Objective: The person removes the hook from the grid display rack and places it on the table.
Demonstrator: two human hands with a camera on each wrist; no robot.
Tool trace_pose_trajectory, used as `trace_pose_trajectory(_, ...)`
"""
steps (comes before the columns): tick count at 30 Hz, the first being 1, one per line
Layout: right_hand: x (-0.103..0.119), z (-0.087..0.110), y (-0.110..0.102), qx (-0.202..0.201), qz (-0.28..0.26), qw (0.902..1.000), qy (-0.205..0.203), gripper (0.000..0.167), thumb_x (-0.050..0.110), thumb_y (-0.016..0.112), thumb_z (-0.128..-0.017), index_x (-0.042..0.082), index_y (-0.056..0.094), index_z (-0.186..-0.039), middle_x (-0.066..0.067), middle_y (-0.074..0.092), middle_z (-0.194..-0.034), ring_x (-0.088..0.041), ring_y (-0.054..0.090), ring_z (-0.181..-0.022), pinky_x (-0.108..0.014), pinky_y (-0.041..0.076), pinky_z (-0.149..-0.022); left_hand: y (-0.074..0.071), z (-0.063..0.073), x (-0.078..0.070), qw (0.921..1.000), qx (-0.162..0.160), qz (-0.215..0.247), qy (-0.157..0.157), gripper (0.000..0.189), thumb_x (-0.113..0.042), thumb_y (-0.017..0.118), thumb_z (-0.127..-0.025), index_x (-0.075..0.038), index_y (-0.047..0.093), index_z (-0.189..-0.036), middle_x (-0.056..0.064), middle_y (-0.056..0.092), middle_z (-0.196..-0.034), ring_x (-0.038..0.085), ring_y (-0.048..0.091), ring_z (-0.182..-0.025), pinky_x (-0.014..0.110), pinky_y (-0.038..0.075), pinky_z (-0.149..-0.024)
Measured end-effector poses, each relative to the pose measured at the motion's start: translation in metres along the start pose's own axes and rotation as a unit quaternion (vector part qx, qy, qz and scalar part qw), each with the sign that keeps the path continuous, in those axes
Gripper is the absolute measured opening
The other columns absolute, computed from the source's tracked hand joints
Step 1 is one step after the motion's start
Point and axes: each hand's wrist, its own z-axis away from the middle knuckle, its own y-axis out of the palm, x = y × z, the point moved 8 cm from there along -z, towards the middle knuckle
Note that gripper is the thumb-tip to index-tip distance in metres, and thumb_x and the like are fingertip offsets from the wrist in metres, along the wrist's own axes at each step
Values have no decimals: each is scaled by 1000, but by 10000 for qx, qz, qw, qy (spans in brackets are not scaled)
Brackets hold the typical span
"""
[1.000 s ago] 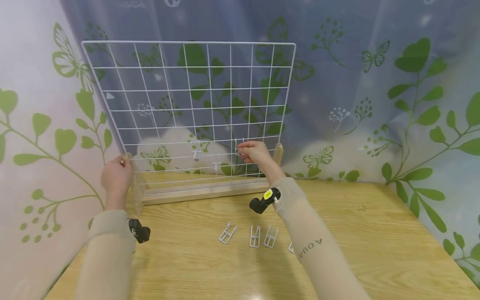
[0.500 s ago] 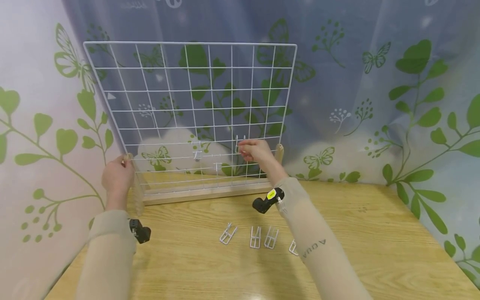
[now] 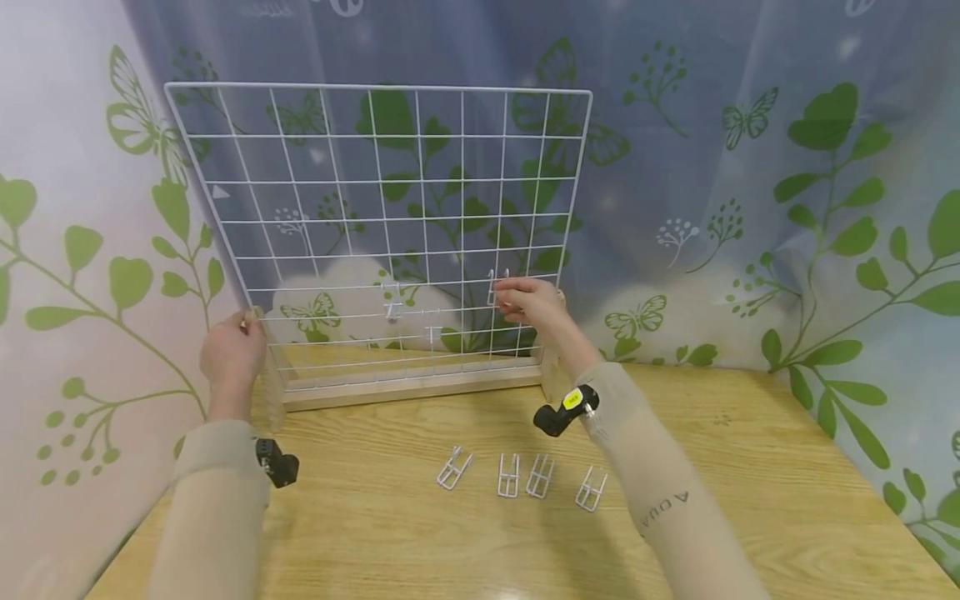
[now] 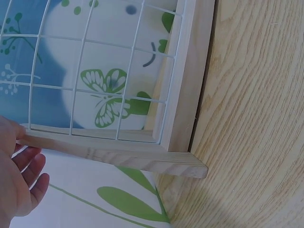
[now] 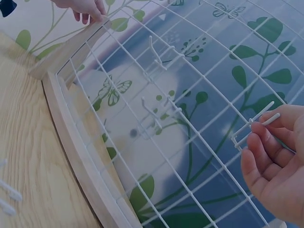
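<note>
Hook (image 5: 251, 121) held at grid (image 3: 422, 180)

The hook was at the grid's lower right, pinched by the right hand (image 3: 528, 302); hanging seemed under way, next needing alignment and seating. The left hand (image 3: 234, 354) gripped the stand (image 4: 137, 156).

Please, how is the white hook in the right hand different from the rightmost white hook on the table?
The held hook is pinched by the right hand; no hand touches the table hook.
The held hook is raised before the grid; the table hook lies on the tabletop.
Fingers partly hide the held hook, while the table hook is uncovered.
Both are white wire, with two prongs.
</note>
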Motion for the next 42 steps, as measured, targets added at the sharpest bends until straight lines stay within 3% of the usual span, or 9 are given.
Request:
trace_pose_trajectory(6,-5,9,-16,91,171,9997,-131,29,8,52,-94,-4,56,-120,-26,56,-114,-16,58,-82,-38,49,-84,1,-1,1,10000,15,-3,-28,49,-30,28,-98,-3,47,-133,24,59,-111,42,54,-100,53,42,-80)
trace_pose_trajectory(12,-14,20,-29,159,502,9985,-157,30,7,53,-92,-6,56,-119,-16,60,-99,-13,58,-78,-41,48,-85,3,-3,2,9999,110,-16,-70,48,-30,29,-98,-4,45,-135,25,58,-114,43,53,-102,53,42,-82)
trace_pose_trajectory(17,-24,28,-37,307,601,9977,-67,31,7,52,-93,-7,55,-120,-23,58,-107,-17,58,-84,-47,45,-90,3,-2,2,9999,96,0,-46,47,-29,29,-98,-4,45,-135,25,57,-116,43,52,-104,54,42,-83)
trace_pose_trajectory(21,-33,38,-43,415,621,9972,-59,32,7,52,-93,-9,54,-120,-15,61,-102,-23,59,-91,-38,49,-85,2,0,1,9999,109,25,-41,47,-28,30,-97,-4,45,-135,25,58,-115,43,53,-103,53,42,-83)
trace_pose_trajectory(26,-45,52,-55,506,543,9972,-105,33,3,53,-91,-13,52,-119,-6,64,-92,-16,60,-83,-24,51,-73,1,1,-1,9998,172,-52,-74,49,-31,27,-98,-3,46,-134,25,57,-116,45,52,-105,54,41,-83)
trace_pose_trajectory(42,-95,92,-106,489,861,9948,227,36,8,52,-93,-14,50,-121,-3,61,-89,-11,58,-80,-27,51,-73,0,1,-2,9999,127,-83,-49,49,-33,27,-99,-3,49,-131,25,58,-113,46,52,-103,56,42,-79)
